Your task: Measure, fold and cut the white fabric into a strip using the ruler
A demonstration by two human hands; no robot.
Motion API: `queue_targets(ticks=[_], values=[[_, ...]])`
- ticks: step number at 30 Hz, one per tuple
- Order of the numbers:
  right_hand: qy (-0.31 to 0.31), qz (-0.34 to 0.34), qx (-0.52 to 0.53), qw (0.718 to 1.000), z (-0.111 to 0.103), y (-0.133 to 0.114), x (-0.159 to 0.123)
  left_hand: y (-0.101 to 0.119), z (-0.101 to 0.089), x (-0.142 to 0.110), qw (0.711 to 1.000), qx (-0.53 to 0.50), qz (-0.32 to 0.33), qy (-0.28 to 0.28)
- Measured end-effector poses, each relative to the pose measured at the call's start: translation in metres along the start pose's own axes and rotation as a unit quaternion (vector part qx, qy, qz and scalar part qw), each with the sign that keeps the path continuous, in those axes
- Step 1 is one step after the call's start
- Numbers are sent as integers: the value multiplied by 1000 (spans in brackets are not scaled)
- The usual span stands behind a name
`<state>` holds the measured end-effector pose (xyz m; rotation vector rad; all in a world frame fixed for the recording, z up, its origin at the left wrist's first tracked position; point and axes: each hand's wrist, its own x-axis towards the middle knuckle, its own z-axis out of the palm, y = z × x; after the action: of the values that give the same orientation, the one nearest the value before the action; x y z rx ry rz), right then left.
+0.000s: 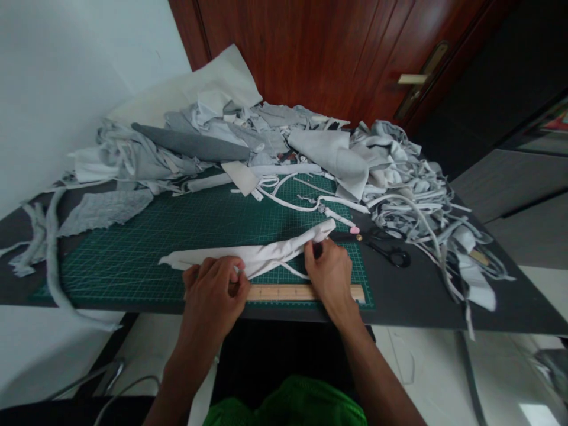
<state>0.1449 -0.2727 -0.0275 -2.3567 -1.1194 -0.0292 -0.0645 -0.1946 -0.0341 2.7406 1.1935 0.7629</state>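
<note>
A long strip of white fabric (261,253) lies folded lengthwise across the green cutting mat (133,260). My left hand (217,284) pinches its lower edge left of the middle, thumb against fingers. Toward the strip's right end, my right hand (328,269) grips the fabric between thumb and fingertips. A narrow strand of the cloth hangs loose between both hands. Just below, a wooden ruler (279,292) runs along the mat's near edge, partly covered by my hands. Black-handled scissors (394,256) rest to the right of my right hand, blades pointing left.
Heaped grey and white fabric scraps (213,130) line the table's back, and another tangled pile (408,177) fills the right. A padded grey strip (53,254) droops over the front edge at left. Behind stands a wooden door (302,59). A small pink object (354,230) lies near the scissors.
</note>
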Motion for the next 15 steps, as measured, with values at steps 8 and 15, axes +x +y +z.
queue_targets(ticks=[8,15], values=[[-72,-51,-77,993,-12,14,-8,-15,2,14,989,-92,90,-79],[-125,-215,119,961,-30,44,-49,-18,-4,21,972,-107,118,-170]])
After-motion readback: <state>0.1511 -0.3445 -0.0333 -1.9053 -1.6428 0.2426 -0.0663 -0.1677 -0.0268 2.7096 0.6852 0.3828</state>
